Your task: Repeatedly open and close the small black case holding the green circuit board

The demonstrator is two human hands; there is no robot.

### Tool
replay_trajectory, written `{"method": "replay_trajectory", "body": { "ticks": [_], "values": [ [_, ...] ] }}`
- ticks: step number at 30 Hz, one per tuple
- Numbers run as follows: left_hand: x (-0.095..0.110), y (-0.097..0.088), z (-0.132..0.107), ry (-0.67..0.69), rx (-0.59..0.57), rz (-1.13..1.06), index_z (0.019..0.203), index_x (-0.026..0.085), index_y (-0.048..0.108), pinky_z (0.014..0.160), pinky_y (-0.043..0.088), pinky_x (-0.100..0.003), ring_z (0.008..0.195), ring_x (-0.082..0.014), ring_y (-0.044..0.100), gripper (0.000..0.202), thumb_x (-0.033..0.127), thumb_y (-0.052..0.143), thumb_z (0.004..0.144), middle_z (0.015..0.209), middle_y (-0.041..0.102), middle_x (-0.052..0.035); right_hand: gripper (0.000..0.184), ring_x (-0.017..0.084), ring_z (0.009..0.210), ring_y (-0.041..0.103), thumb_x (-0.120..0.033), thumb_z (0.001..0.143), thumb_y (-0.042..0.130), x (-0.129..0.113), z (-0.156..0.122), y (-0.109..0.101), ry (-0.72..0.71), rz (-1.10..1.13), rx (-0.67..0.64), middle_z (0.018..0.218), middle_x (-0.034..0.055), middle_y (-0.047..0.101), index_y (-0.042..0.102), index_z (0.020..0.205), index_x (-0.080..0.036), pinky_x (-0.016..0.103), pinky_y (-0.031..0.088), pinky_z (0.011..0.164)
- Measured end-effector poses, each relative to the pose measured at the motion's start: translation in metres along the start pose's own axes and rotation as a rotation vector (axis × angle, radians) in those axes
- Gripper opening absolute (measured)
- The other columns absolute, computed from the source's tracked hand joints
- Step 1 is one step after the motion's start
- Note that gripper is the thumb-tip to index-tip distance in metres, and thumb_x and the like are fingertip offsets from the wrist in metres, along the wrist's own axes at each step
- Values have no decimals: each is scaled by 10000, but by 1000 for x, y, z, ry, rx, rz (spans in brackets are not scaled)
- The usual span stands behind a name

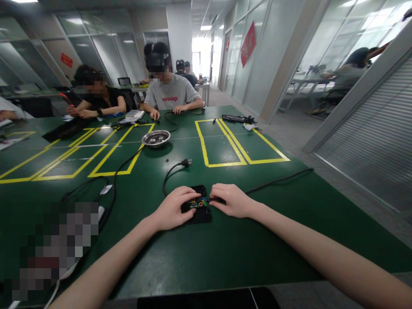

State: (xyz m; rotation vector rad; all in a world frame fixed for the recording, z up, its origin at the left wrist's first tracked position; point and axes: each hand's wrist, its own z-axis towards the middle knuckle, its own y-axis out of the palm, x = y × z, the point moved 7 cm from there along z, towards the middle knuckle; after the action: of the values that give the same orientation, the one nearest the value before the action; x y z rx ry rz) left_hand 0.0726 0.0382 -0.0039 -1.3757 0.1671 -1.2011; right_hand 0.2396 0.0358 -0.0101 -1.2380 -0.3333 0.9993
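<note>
A small black box with an exposed circuit board (198, 207) lies on the green table (225, 249) in front of me. My left hand (174, 208) rests on its left side, fingers curled over the board and pressing it down. My right hand (232, 200) is at its right edge, fingers pinched on a thin dark tool or cable end that I cannot make out, tip touching the board. A black cable (277, 179) runs off to the right from that spot. Another black cord with a plug (186, 162) curls just beyond the box.
A metal bowl (156, 138) holding small parts sits further out. Yellow tape rectangles (225, 146) mark the table. Black cables (109, 193) trail at my left. Two other people (169, 92) sit across the table. A black tool (236, 118) lies far right.
</note>
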Motion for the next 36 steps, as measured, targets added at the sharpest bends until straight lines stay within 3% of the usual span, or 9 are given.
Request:
{"method": "replay_trajectory", "body": {
  "ticks": [4, 8, 11, 14, 16, 20, 23, 29, 36],
  "values": [
    [0, -2, 3, 18, 31, 1, 1275, 208, 674, 1135, 454, -512, 1248, -285, 598, 447, 128, 629, 838, 1291, 689, -113, 81, 195, 789, 598, -208, 955, 626, -1, 2, 1, 52, -34, 37, 846, 45, 646, 595, 881, -198, 291, 422, 679],
    [2, -15, 1, 12, 109, -6, 1272, 198, 658, 1090, 489, -483, 1232, -280, 591, 408, 173, 642, 865, 1279, 676, -124, 75, 193, 783, 599, -216, 951, 642, 0, 3, 1, 93, -48, 50, 845, 43, 647, 606, 888, -199, 287, 426, 679],
    [-7, -28, -6, -61, 177, 31, 1129, 183, 685, 1004, 530, -414, 1126, -251, 634, 251, 201, 618, 888, 1173, 680, -107, 87, 191, 781, 600, -218, 951, 654, 0, 3, 2, 90, -59, 57, 845, 45, 651, 610, 881, -192, 285, 425, 674],
    [-16, -29, -10, -83, 83, 11, 1009, 194, 698, 838, 558, -319, 913, -192, 674, 142, 211, 605, 905, 1009, 706, -58, 97, 192, 784, 603, -220, 950, 664, 1, 3, 2, 75, -71, 74, 839, 48, 654, 614, 876, -185, 285, 432, 675],
    [-19, -32, -11, -81, 81, 10, 970, 190, 709, 804, 546, -300, 872, -183, 672, 126, 208, 598, 913, 938, 710, -47, 99, 195, 791, 609, -225, 961, 655, 0, 2, 0, 65, -78, 99, 840, 53, 659, 619, 878, -183, 289, 441, 677],
    [-11, -43, -10, -57, 133, -35, 912, 171, 717, 746, 516, -274, 812, -164, 646, 131, 209, 591, 912, 894, 703, -49, 121, 194, 820, 636, -254, 1014, 580, -2, 0, -10, 66, -40, 216, 889, 69, 680, 629, 930, -183, 291, 473, 701],
    [-3, -48, -10, -86, 106, -93, 856, 162, 706, 662, 474, -243, 711, -136, 591, 118, 207, 599, 876, 791, 656, -18, 126, 178, 794, 648, -270, 1028, 554, -10, -3, -15, 29, 42, 243, 921, 72, 694, 633, 976, -187, 278, 477, 679],
    [-3, -32, -16, -191, -76, -243, 790, 157, 671, 560, 405, -200, 606, -98, 506, 72, 179, 604, 778, 714, 576, 22, 98, 144, 666, 615, -253, 987, 591, -24, -7, -9, -37, 74, 133, 858, 43, 686, 638, 932, -188, 257, 406, 575],
    [-5, -25, -15, -174, -57, -190, 831, 158, 693, 560, 401, -198, 635, -109, 506, 100, 189, 599, 814, 739, 581, 7, 77, 136, 673, 634, -217, 956, 601, -20, -4, -10, -37, 51, 92, 842, 32, 699, 659, 990, -181, 240, 398, 583]
  ]
}}
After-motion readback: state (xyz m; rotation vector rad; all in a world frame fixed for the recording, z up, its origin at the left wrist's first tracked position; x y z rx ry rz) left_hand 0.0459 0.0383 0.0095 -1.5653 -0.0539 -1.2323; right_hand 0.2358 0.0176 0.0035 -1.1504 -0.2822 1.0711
